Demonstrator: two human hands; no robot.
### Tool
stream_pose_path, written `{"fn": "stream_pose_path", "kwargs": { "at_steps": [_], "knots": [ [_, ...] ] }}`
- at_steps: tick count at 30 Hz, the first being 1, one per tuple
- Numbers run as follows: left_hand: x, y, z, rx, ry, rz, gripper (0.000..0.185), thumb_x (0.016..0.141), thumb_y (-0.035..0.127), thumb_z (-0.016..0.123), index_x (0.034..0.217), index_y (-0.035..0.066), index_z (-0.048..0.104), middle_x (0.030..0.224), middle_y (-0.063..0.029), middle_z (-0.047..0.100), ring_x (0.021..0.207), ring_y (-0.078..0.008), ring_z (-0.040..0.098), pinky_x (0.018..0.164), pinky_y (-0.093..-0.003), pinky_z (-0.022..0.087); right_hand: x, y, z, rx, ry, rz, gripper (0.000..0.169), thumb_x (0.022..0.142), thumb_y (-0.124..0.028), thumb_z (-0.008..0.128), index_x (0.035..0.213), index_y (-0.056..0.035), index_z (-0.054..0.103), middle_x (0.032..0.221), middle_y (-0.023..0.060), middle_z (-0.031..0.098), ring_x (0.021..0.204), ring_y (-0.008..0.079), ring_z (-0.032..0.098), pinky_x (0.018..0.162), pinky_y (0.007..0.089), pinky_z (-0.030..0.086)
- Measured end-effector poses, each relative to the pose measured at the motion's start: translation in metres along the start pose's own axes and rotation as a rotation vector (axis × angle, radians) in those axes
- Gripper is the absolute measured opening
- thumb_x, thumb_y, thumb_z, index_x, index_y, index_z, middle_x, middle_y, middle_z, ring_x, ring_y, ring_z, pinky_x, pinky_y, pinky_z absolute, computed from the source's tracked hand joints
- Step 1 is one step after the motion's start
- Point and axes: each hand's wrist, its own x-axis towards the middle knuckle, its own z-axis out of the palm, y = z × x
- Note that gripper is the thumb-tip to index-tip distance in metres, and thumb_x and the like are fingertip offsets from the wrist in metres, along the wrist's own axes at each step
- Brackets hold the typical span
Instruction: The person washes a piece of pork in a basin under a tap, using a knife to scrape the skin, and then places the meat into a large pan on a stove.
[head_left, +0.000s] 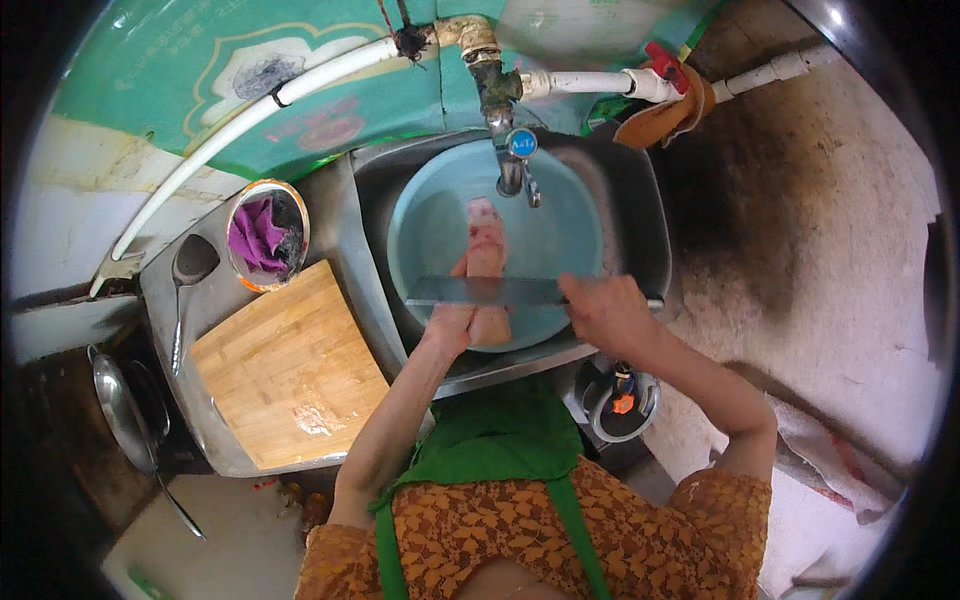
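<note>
My left hand (451, 324) grips a long strip of raw pork (486, 255) over a light blue plastic basin (400, 225) of water in the steel sink. In my right hand (604, 313) is the handle end of a wide-bladed knife (517, 291). Its blade lies crosswise over the meat, just above my left hand, and looks blurred. Whether the edge touches the meat cannot be told. The far end of the strip lies towards the back of the basin.
A metal faucet (510, 169) overhangs the basin's back. Left of the sink (660, 247) are a wet wooden cutting board (292, 367), a ladle (196, 259) and a container (303, 225) holding a purple cloth (257, 236). A small pail (628, 431) stands below my right forearm.
</note>
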Motion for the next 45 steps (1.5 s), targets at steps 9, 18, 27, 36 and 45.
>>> {"fn": "stream_pose_path", "kwargs": {
  "at_steps": [9, 18, 27, 36, 45],
  "knots": [
    [-0.007, -0.011, -0.016, 0.095, -0.031, 0.044, 0.057, 0.075, -0.004, 0.053, 0.130, 0.006, 0.040, 0.103, -0.0133, 0.057, 0.079, -0.0242, 0.058, 0.067, -0.0386, 0.053, 0.008, 0.005, 0.005, 0.042, -0.049, 0.187, 0.015, 0.081, -0.019, 0.059, 0.087, -0.0070, 0.052, 0.062, 0.0172, 0.058, 0.058, 0.0393, 0.058, 0.054, 0.0482, 0.045],
    [-0.032, -0.001, -0.012, 0.134, -0.167, 0.175, 0.067, 0.076, -0.002, 0.058, 0.137, 0.008, 0.033, 0.112, -0.0112, 0.055, 0.076, -0.0261, 0.063, 0.067, -0.0364, 0.054, 0.019, 0.013, -0.003, 0.180, 0.104, 0.230, 0.019, 0.085, -0.020, 0.059, 0.079, -0.0033, 0.051, 0.061, 0.0191, 0.054, 0.060, 0.0392, 0.055, 0.053, 0.0450, 0.043],
    [-0.068, 0.046, 0.003, 0.156, -0.172, 0.254, 0.059, 0.074, 0.014, 0.072, 0.123, 0.003, 0.040, 0.103, -0.0094, 0.056, 0.088, -0.0252, 0.061, 0.079, -0.0377, 0.050, 0.023, -0.033, -0.038, 0.348, 0.086, 0.138, 0.024, 0.086, -0.024, 0.059, 0.078, -0.0040, 0.048, 0.060, 0.0171, 0.054, 0.060, 0.0389, 0.054, 0.052, 0.0456, 0.040],
    [-0.051, 0.033, -0.016, 0.399, -0.045, 0.313, 0.057, 0.072, 0.013, 0.072, 0.120, 0.003, 0.044, 0.100, -0.0055, 0.056, 0.090, -0.0142, 0.054, 0.078, -0.0285, 0.044, 0.016, -0.047, -0.048, 0.090, 0.122, 0.009, 0.018, 0.080, -0.016, 0.060, 0.080, -0.0050, 0.046, 0.063, 0.0154, 0.057, 0.057, 0.0350, 0.057, 0.050, 0.0441, 0.043],
    [-0.052, 0.020, -0.014, 0.344, 0.063, 0.422, 0.037, 0.071, -0.002, 0.055, 0.106, 0.004, 0.046, 0.100, -0.0073, 0.055, 0.090, -0.0186, 0.055, 0.081, -0.0282, 0.046, 0.014, -0.044, -0.026, -0.105, 0.051, 0.012, 0.018, 0.083, -0.023, 0.057, 0.089, -0.0079, 0.048, 0.056, 0.0153, 0.057, 0.054, 0.0356, 0.058, 0.050, 0.0487, 0.044]
  ]
}}
